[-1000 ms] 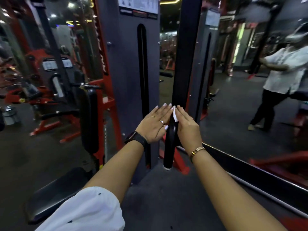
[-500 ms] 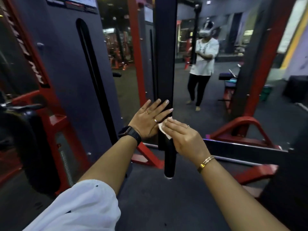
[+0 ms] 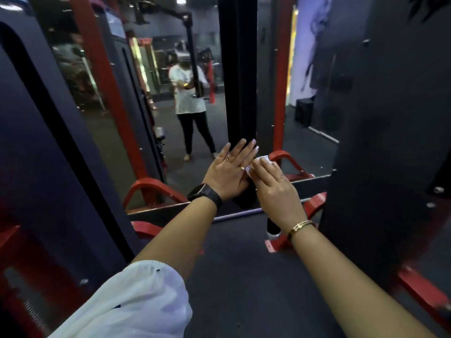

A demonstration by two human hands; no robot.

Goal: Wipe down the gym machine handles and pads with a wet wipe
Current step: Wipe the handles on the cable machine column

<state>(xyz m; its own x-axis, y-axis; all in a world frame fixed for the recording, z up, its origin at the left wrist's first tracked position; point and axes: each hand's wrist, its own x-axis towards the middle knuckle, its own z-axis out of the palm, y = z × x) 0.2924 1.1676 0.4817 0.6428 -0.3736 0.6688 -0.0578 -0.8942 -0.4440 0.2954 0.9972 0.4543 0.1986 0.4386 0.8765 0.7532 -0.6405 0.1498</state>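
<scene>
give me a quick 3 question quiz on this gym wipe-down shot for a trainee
1. Which hand presses the wet wipe against the black upright bar?
A. left hand
B. right hand
C. neither hand

2. True or false: the left hand lies flat on the bar with its fingers straight.

3. Fill in: the black watch sits on the ___ wrist.

Key: 1 B; 2 true; 3 left.
</scene>
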